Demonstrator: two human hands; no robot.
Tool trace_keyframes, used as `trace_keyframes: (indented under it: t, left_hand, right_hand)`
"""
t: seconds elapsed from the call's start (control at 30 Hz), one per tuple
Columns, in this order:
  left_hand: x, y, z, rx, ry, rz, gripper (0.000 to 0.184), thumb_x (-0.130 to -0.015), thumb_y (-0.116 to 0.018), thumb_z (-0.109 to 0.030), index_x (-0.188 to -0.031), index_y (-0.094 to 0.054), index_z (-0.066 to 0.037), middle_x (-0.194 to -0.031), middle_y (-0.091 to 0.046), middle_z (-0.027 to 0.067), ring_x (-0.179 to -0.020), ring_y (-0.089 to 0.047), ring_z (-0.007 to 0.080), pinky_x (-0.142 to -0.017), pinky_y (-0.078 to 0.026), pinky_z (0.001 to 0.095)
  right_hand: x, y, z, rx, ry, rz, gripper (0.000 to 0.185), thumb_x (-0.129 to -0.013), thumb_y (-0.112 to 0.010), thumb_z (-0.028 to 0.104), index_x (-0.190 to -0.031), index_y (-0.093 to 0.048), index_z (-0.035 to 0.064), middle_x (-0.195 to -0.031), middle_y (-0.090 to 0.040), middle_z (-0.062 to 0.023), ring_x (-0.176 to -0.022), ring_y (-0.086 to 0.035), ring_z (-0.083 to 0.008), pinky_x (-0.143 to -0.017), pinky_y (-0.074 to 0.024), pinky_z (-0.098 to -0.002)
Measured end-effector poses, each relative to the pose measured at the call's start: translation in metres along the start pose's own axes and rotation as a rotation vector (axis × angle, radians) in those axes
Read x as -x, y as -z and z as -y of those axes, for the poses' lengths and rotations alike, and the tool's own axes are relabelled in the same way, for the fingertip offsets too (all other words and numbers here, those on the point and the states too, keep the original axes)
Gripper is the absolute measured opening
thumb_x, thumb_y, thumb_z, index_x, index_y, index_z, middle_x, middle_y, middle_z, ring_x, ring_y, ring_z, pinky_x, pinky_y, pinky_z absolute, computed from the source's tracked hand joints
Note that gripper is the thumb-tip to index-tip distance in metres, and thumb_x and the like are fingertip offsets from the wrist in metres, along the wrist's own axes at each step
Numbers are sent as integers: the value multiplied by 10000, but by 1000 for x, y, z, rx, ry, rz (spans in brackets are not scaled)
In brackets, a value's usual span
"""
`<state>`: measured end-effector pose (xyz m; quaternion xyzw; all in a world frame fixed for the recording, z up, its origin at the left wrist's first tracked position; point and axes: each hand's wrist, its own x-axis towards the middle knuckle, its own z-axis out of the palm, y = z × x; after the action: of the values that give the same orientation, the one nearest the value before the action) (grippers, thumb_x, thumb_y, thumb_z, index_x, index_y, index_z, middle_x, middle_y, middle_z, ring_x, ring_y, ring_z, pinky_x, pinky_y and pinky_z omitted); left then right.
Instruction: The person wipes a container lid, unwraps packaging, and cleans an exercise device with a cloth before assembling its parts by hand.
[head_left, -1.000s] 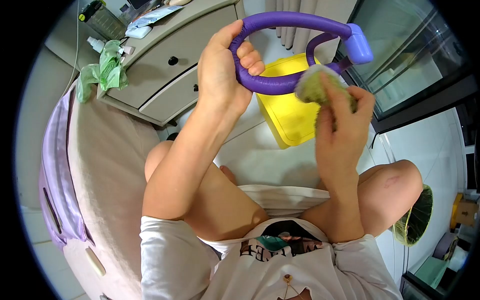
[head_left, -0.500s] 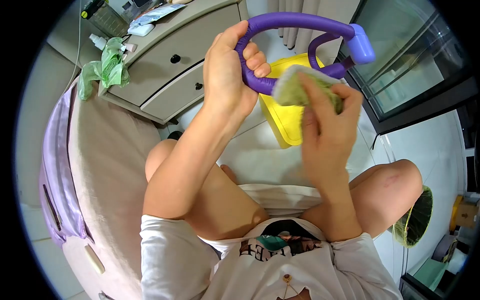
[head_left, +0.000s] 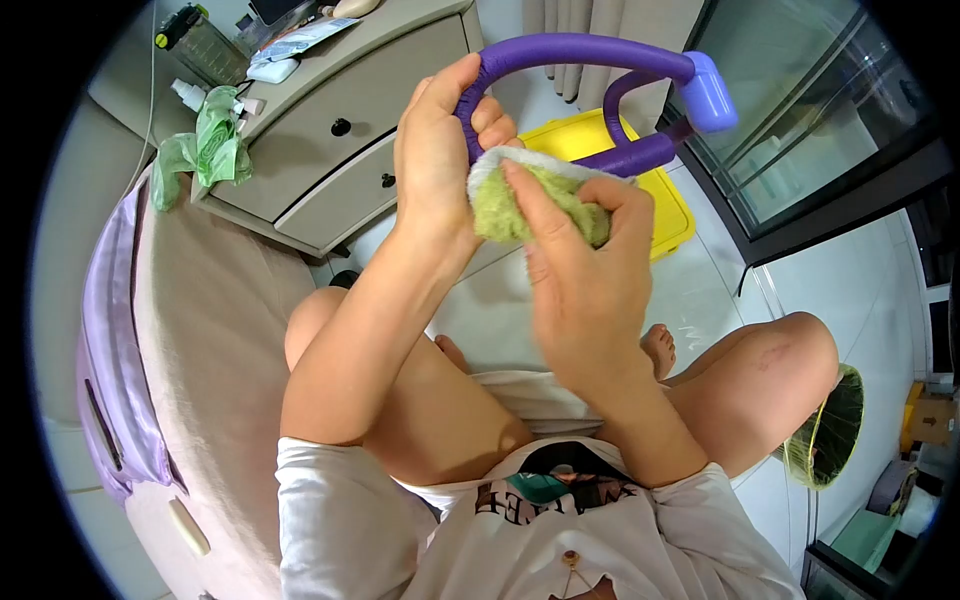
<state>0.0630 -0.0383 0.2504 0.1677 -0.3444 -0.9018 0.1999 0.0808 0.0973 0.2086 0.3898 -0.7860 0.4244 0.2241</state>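
Observation:
My left hand point(head_left: 445, 135) is wrapped round the bent end of a purple foam-covered loop point(head_left: 590, 48), holding it up in front of me. A lighter violet plastic sleeve point(head_left: 710, 92) sits at the loop's right end. In my right hand point(head_left: 590, 260) is a green and white fluffy cloth point(head_left: 520, 200), pinched between thumb and fingers. The cloth presses against the lower bar of the loop, close beside my left hand, and hides part of that bar.
Behind the loop a yellow plastic box point(head_left: 675, 215) stands on the tiled floor. A drawer cabinet point(head_left: 300, 130) with bottles and a green plastic bag point(head_left: 215, 145) is at the left, beside a padded bed edge point(head_left: 210, 290). At the right are a glass door point(head_left: 790, 110) and a waste bin point(head_left: 830, 430).
My right hand has slid the cloth leftward along the lower bar, up to my left hand. The loop has shifted slightly left and down in view.

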Motion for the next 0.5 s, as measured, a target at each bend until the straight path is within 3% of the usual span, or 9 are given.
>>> trace_keyframes:
  t: [0.07,0.13,0.23,0.4,0.5]
  left_hand:
    - [-2,7,0,15,-7,2,304,-922,-451,-217,-664,-361,-85,-553,-318,-8,-484,-325,107,-434,-300,252]
    - [-4,12,0,95,-25,99,139,-889,-497,-160,-847,-398,-73,-596,-379,17,-483,-357,114,-434,-315,259]
    - [-3,14,-1,75,-28,88,135,-891,-494,-158,-851,-398,-72,-598,-376,19,-484,-353,113,-431,-312,259]
    - [-1,11,-2,66,-47,89,143,-892,-495,-161,-842,-394,-73,-598,-377,19,-484,-354,111,-428,-311,259]
    - [-2,12,0,60,-56,92,144,-891,-496,-162,-838,-395,-73,-598,-378,18,-483,-357,110,-427,-312,259]
  right_hand:
    - [-2,5,-10,44,1,-19,431,-745,-576,6,-1159,-605,120,-996,-420,-156,-883,-458,-289,-763,-412,-339]
    - [-4,11,-26,129,-23,-75,383,-780,-563,12,-1147,-604,114,-992,-431,-151,-887,-466,-281,-772,-411,-334]
    - [-6,18,-53,162,-85,-146,413,-751,-591,8,-1140,-609,145,-1015,-447,-147,-892,-498,-304,-707,-442,-374]
    - [-7,29,-75,24,-264,-351,343,-833,-547,44,-1168,-583,109,-991,-430,-137,-874,-462,-256,-723,-417,-314]
    - [-3,28,-51,25,-117,-288,362,-824,-543,44,-1180,-578,101,-988,-419,-139,-870,-442,-257,-732,-408,-304]
